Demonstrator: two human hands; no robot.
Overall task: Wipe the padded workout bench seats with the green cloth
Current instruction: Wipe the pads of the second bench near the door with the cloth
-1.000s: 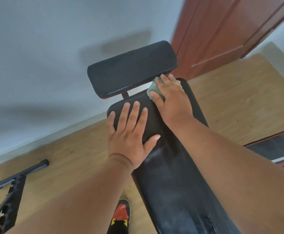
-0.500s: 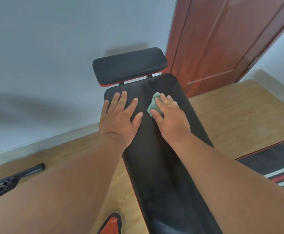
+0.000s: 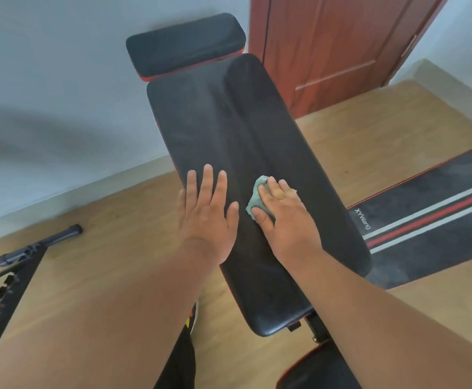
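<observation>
A long black padded bench pad [image 3: 246, 141] forms the surface. The green cloth [image 3: 257, 199] lies bunched on it near the middle, under the right hand [image 3: 284, 217], whose fingers and thumb curl over and press it down. The left hand [image 3: 206, 214] rests flat, fingers straight, just beside it at the surface's left edge. A smaller head pad [image 3: 185, 43] sits beyond the far end.

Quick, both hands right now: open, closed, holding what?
Left hand: open, flat on the long bench pad.
Right hand: holds the green cloth against the pad.
</observation>
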